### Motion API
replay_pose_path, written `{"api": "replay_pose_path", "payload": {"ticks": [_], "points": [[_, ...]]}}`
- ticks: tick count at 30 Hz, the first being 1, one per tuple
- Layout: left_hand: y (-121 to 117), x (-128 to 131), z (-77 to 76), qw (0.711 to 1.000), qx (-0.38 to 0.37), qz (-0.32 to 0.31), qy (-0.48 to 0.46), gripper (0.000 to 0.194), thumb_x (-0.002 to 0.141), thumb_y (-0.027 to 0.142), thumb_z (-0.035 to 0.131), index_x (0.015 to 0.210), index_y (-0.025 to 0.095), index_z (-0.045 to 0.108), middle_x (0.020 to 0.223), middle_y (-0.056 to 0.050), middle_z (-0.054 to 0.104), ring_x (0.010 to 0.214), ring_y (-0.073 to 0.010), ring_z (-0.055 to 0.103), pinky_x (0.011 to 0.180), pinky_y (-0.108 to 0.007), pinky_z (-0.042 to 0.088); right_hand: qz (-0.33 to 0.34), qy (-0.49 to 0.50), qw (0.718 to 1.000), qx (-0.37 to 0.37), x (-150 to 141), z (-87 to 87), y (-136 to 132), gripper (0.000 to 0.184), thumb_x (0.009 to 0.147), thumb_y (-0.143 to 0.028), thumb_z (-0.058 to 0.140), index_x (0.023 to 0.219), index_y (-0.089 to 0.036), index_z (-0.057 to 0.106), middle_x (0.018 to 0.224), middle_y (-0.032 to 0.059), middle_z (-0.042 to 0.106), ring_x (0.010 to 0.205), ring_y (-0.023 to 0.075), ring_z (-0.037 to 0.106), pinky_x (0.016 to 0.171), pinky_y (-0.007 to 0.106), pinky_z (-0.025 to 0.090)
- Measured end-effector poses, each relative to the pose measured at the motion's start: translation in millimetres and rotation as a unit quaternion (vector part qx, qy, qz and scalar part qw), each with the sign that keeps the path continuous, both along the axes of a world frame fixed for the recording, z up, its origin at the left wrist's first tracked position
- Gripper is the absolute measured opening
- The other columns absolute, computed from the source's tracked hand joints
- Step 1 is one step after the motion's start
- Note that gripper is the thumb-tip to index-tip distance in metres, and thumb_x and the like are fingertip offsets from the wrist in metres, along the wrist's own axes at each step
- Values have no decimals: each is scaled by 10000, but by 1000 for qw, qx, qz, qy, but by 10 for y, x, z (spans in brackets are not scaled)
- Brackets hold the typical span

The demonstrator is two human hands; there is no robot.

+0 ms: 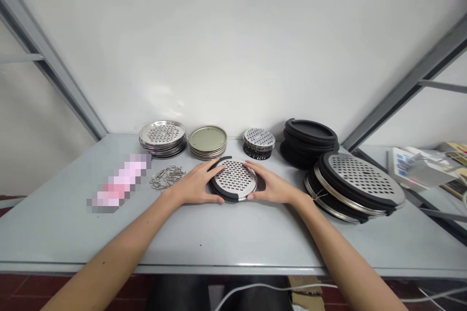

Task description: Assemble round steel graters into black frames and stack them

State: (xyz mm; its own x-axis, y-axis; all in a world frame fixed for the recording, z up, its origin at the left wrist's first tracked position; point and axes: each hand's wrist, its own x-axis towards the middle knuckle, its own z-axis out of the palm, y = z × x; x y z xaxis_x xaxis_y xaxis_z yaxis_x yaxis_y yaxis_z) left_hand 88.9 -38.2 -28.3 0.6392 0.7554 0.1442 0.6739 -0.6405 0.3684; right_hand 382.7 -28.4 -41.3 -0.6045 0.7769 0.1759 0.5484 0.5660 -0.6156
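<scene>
A round perforated metal disc in a black ring [233, 180] lies on the grey table [233, 238] in the middle. My left hand [199, 183] grips its left edge, fingers curled over the rim. My right hand [272, 185] presses against its right edge, thumb near the front rim. Both hands hold the same piece flat on the table.
Along the wall stand a stack of perforated metal plates [162, 137], a stack of plain metal lids [207, 141], a small stack of perforated discs [259, 142] and black rings [310, 138]. Assembled discs [355, 182] lean at the right. Metal clips [167, 176] and a blurred pink object [120, 182] lie left.
</scene>
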Motion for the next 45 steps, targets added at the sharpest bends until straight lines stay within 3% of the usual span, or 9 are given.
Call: {"api": "replay_pose_path", "payload": {"ticks": [19, 45], "points": [[-19, 27, 23, 999, -38, -6, -31, 1097, 664, 696, 652, 1503, 234, 118, 1562, -124, 144, 1417, -351, 176, 1137, -493, 238, -4, 13, 1000, 11, -13, 18, -17, 958, 633, -531, 765, 1435, -208, 353, 1496, 137, 338, 1352, 322, 362, 1129, 498, 278], [-14, 19, 15, 999, -35, 6, -11, 1138, 642, 738, 631, 1505, 208, 114, 1558, -121, 168, 1415, -335, 190, 1144, -461, 235, -9, 7, 1000, 26, -34, 12, -25, 978, 604, -563, 770, 1419, -184, 385, 1480, 162, 359, 1338, 332, 380, 1118, 504, 286]]}}
